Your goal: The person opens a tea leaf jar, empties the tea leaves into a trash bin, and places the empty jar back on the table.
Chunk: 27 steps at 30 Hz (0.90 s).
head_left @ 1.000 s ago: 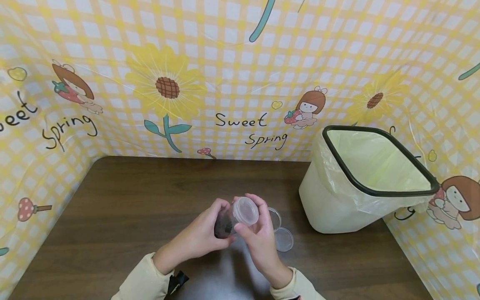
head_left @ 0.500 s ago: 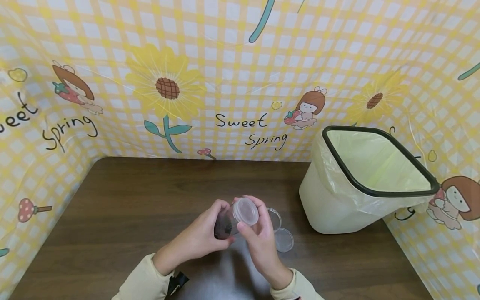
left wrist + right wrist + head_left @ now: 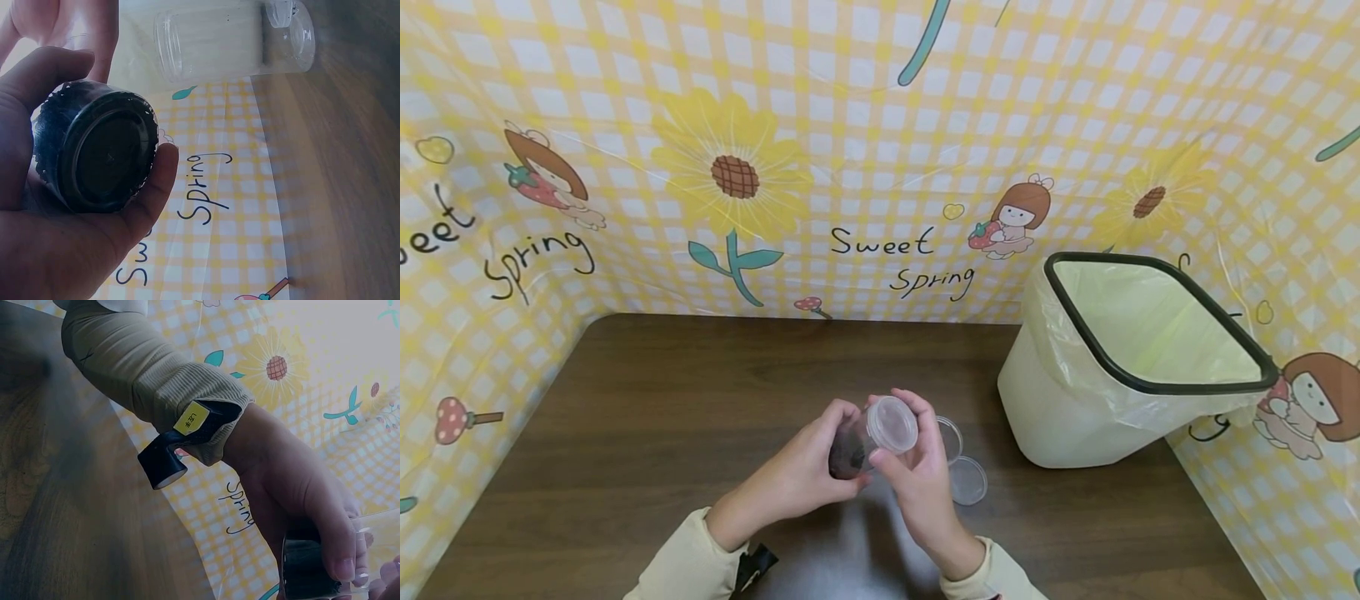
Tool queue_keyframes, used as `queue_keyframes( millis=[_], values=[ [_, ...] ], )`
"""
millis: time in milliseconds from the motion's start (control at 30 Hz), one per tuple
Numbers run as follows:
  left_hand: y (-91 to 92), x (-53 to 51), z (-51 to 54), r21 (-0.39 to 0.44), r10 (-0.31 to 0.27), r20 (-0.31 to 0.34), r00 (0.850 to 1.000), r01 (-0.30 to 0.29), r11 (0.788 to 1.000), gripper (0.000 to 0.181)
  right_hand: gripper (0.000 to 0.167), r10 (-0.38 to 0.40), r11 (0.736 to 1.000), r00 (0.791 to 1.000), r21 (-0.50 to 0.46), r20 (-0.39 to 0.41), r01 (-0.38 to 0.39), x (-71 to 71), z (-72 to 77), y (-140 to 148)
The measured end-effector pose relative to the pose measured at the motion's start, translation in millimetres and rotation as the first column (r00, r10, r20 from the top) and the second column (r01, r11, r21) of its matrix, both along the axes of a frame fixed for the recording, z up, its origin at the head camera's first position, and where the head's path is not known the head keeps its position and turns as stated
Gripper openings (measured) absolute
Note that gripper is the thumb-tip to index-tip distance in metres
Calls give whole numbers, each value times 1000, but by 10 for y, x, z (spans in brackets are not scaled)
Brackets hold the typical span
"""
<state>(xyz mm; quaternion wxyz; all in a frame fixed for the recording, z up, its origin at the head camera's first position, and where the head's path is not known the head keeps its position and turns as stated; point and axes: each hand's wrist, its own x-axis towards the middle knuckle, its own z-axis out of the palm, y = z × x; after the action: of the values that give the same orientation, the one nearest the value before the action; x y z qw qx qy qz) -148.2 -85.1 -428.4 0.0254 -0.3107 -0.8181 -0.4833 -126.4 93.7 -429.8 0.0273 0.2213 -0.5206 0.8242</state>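
A clear jar [image 3: 874, 433], with dark matter at its base end, is held tilted between both hands. My left hand [image 3: 801, 462] grips the dark base end, thumb and fingers around it; in the left wrist view the jar's dark round bottom [image 3: 112, 156] faces the camera. My right hand [image 3: 925, 487] holds the other end, thumb and fingers about the translucent round lid [image 3: 892, 423]. Beside the right hand, an empty-looking clear jar [image 3: 219, 40] stands on the table, partly hidden in the head view. A clear round lid [image 3: 968, 481] lies in front of it.
A pale bin [image 3: 1067, 417] with a black rim and a yellowish liner stands at the right. The dark wooden table [image 3: 647, 400] is bordered by yellow checked cloth [image 3: 850, 125] at the back and both sides.
The right thumb and fingers shift slightly around the lid end. The left hand, the jar and everything on the table stay almost exactly where they were.
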Motion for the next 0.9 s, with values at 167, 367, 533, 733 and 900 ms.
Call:
queue_keyframes(
  millis=[167,367,533,733,900],
  values=[
    [-2,-6,-6,7,-6,2,1000,6,1000,56,57,-37,999,999,14,2,37,1,1,-11],
    [3,0,-5,5,1,6,1000,-1,1000,56,49,-42,998,999,41,-2,43,21,28,-7],
    [0,9,5,-3,8,26,1000,-8,1000,57,57,-23,998,1000,50,2,23,40,55,-2],
    [-8,17,14,-8,10,30,1000,-10,1000,57,61,8,999,1000,43,-17,-7,34,64,6],
    [-9,21,22,-1,7,28,1000,-6,1000,57,68,21,1000,1000,14,-15,-21,15,39,1]
  ],
)
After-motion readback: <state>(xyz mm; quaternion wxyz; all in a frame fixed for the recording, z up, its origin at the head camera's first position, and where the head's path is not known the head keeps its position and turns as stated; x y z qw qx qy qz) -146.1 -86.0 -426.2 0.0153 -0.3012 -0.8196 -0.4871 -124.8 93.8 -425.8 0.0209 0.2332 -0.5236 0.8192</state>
